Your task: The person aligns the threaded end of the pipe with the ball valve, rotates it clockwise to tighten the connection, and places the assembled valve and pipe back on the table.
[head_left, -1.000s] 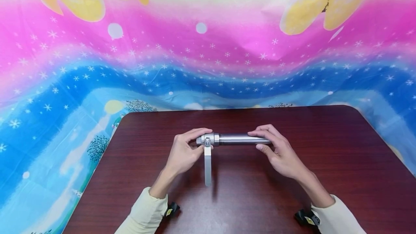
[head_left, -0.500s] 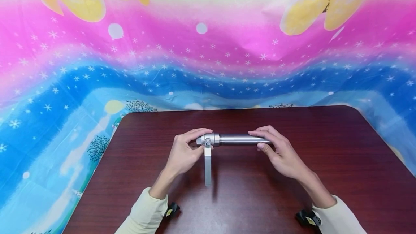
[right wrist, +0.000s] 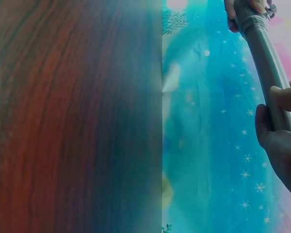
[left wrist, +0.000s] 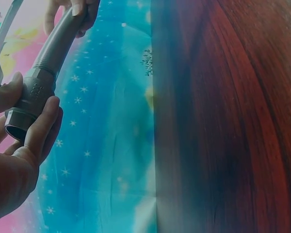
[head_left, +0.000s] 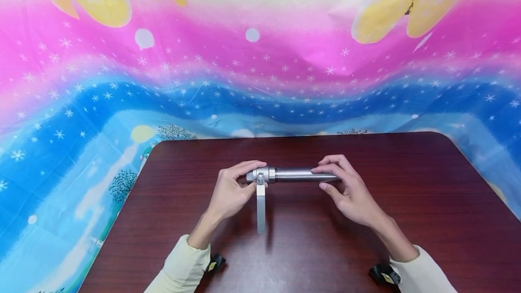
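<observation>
A steel ball valve (head_left: pixel 263 174) is gripped between the thumb and fingers of my left hand (head_left: pixel 228 193). Its flat lever (head_left: pixel 261 209) points toward me. From the valve's right end runs a smooth metal pipe (head_left: pixel 293 175), held level above the table; in the left wrist view, threads (left wrist: pixel 46 67) show where it enters the valve. My right hand (head_left: pixel 358 196) holds the pipe's far end, fingers over the top and thumb along the near side. In the right wrist view the fingers and thumb sit around the pipe (right wrist: pixel 266 63). The valve's left end is an open bore (left wrist: pixel 17 130).
Below the hands lies a dark reddish wood table (head_left: pixel 268 266) with rounded far corners. A colourful printed cloth (head_left: pixel 260 71) hangs behind and beside it. Black wrist devices (head_left: pixel 215 262) sit by both pale sleeves (head_left: pixel 179 263).
The right hand's fingers have shifted on the pipe, spreading slightly, and its thumb has slid a little left and down. The left hand, valve and lever stay almost still.
</observation>
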{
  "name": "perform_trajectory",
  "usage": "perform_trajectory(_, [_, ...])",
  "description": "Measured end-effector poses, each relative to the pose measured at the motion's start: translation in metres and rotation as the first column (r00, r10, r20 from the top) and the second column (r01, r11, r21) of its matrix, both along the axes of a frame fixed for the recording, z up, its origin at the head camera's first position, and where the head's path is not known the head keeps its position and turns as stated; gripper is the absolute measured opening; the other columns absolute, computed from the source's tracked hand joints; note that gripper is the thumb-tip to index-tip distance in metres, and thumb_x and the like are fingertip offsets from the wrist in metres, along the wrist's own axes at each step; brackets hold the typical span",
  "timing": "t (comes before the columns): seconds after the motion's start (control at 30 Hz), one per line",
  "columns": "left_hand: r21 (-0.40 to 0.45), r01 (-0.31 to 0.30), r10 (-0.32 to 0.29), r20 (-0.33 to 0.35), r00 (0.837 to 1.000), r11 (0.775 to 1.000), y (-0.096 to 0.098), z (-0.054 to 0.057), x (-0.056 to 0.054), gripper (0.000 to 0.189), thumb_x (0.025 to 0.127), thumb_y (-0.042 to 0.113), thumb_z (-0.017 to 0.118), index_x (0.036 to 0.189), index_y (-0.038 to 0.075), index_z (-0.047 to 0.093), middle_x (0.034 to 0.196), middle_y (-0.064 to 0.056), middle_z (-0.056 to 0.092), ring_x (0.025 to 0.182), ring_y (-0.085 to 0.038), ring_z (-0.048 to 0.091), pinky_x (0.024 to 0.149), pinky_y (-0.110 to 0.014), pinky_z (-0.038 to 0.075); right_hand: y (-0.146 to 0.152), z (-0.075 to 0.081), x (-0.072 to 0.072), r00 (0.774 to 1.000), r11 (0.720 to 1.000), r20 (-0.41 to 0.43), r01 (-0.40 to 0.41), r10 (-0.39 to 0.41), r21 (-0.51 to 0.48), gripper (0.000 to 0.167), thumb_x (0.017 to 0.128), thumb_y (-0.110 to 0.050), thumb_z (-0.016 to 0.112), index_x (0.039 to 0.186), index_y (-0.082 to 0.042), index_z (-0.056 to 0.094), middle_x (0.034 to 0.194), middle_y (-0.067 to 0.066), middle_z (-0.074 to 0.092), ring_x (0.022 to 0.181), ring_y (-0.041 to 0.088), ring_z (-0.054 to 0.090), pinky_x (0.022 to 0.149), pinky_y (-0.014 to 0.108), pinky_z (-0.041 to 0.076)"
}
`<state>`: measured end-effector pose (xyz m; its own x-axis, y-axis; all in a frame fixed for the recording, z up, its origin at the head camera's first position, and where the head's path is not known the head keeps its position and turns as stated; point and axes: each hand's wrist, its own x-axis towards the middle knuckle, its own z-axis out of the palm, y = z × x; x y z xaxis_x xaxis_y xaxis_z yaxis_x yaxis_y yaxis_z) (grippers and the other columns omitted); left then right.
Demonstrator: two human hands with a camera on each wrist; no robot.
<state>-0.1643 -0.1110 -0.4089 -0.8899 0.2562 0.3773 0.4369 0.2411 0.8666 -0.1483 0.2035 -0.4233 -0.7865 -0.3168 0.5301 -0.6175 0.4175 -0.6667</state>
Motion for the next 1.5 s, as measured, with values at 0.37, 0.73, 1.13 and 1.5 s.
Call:
perform_trajectory(0.37, [0.009, 0.002, -0.002, -0.007, 1.0, 1.0, -0.0005, -0.0003, 0.0006, 0.053, 0.083, -0.017, 0.069, 0.126, 0.011, 0.079, 0.127, -0.01, 0.078, 0.102, -0.016, 0.072, 0.084, -0.023, 0.065, 0.0021, -0.0016, -0.001, 0.999, 0.999, -0.036, 0.033, -0.033, 0.004, 0.05, 0.087, 0.014, 0.078, 0.128, -0.014, 0.075, 0.127, 0.001, 0.064, 0.114, 0.002, 0.059, 0.084, 0.008, 0.052])
perform_trajectory(0.73, [0.013, 0.005, -0.005, -0.001, 1.0, 1.0, -0.0012, 0.0014, 0.0011, 0.05, 0.084, -0.016, 0.07, 0.126, 0.011, 0.079, 0.127, -0.01, 0.077, 0.102, -0.018, 0.073, 0.087, -0.029, 0.066, 0.0021, 0.0009, -0.0007, 0.999, 0.999, -0.029, 0.035, -0.034, 0.029, 0.05, 0.091, 0.013, 0.075, 0.134, -0.013, 0.074, 0.129, 0.003, 0.066, 0.104, 0.002, 0.065, 0.083, 0.01, 0.053])
perform_trajectory(1.13, [0.006, 0.005, -0.005, -0.018, 1.0, 1.0, -0.0013, -0.0004, 0.0, 0.052, 0.084, -0.018, 0.068, 0.127, 0.009, 0.079, 0.127, -0.011, 0.077, 0.101, -0.018, 0.071, 0.083, -0.028, 0.065, -0.0026, -0.0007, 0.0008, 0.999, 0.991, -0.025, 0.048, -0.045, 0.129, 0.061, 0.091, 0.005, 0.079, 0.145, -0.02, 0.065, 0.154, 0.006, 0.053, 0.137, 0.018, 0.049, 0.088, 0.015, 0.04])
perform_trajectory(1.5, [0.018, 0.006, -0.006, 0.004, 1.0, 1.0, -0.0009, 0.0, 0.0003, 0.05, 0.085, -0.016, 0.073, 0.127, 0.011, 0.079, 0.127, -0.009, 0.077, 0.102, -0.017, 0.072, 0.086, -0.033, 0.067, -0.003, 0.0008, 0.0008, 0.996, 0.998, -0.084, 0.035, -0.031, 0.05, 0.052, 0.087, 0.016, 0.077, 0.128, -0.015, 0.075, 0.127, 0.003, 0.06, 0.117, 0.006, 0.053, 0.083, 0.011, 0.046])
